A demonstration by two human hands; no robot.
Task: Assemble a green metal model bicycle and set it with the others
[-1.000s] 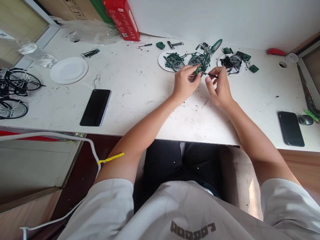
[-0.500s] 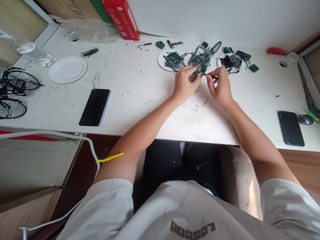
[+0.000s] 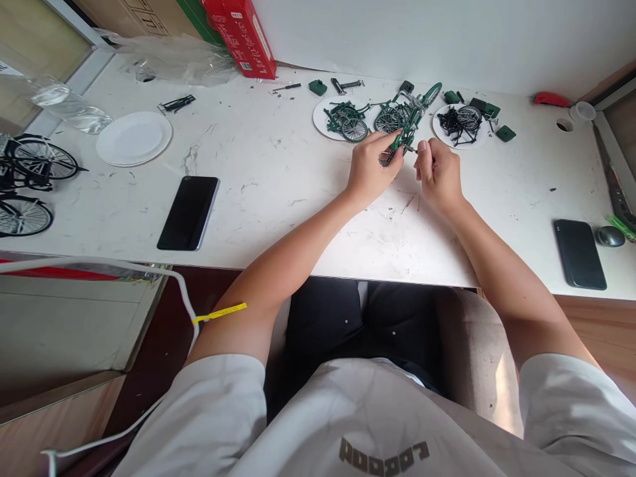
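Observation:
My left hand is closed on a green model bicycle, its fingers and thumb pinching the near end. The bicycle is tilted, with one wheel pointing up and away to the right. To its right, my right hand is curled into a fist around a small screwdriver. The handle is hidden in the fingers, and the thin shaft reaches left to the bicycle. Whether the tip sits in a screw is too small to tell. Behind my left hand, green bicycle parts lie on a white plate.
Black bicycle parts rest on another plate at the right. Green pieces lie beyond it. Phones lie on both sides. Two black model bicycles, stacked plates and a red box stand farther left.
My right hand has turned and closed more tightly round the screwdriver, hiding the handle that showed before. My left hand and the bicycle have shifted slightly right.

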